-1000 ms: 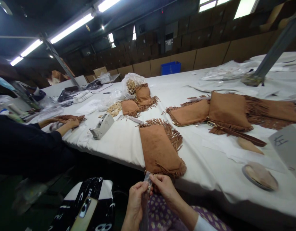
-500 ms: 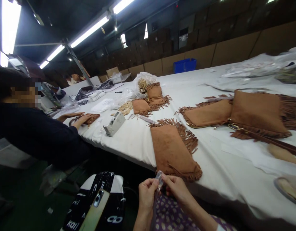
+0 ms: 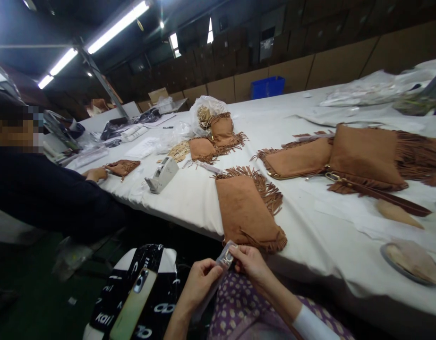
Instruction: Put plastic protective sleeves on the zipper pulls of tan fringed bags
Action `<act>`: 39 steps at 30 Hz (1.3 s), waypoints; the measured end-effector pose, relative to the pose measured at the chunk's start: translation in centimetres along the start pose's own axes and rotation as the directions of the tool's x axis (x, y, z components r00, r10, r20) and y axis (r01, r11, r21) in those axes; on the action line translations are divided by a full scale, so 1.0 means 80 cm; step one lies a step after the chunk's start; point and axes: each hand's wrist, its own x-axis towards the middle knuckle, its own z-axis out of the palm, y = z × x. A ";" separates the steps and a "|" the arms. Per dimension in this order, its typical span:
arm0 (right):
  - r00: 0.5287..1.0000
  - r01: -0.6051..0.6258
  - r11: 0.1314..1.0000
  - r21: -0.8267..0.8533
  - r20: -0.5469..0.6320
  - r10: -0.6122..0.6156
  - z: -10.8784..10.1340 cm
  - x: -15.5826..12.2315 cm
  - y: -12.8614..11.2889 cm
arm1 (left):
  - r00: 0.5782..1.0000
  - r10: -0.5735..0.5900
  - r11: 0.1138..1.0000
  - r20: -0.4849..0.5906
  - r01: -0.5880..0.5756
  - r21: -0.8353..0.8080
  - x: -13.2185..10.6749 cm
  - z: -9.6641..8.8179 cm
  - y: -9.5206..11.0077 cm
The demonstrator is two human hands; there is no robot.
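My left hand [image 3: 200, 284] and my right hand [image 3: 250, 262] pinch a narrow transparent plastic sleeve [image 3: 223, 262] between them, just below the table edge. A small metal clasp [image 3: 228, 257] shows inside its upper end, and the lower end hangs down over my lap. Directly beyond my hands, a tan suede fringed bag [image 3: 244, 210] lies flat on the white-covered table [image 3: 320, 222], its lower corner close to my right hand.
A co-worker's hand [image 3: 95, 174] rests beside a small fringed suede piece [image 3: 122, 167]. A tape dispenser [image 3: 161, 175] stands nearby. More suede bags [image 3: 363, 153] and a brown strap [image 3: 380, 195] lie right. A phone [image 3: 133, 303] rests on a black-and-white bag [image 3: 147, 278] below left.
My hands have turned the sleeve to a slant and drawn slightly apart. The view has shifted a little. The co-worker's hand has moved back from the suede piece.
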 end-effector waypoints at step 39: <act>0.992 -0.003 0.983 -0.182 -0.121 -0.019 0.000 0.000 -0.008 | 0.794 0.328 0.944 -0.511 -0.256 0.208 0.013 0.083 0.000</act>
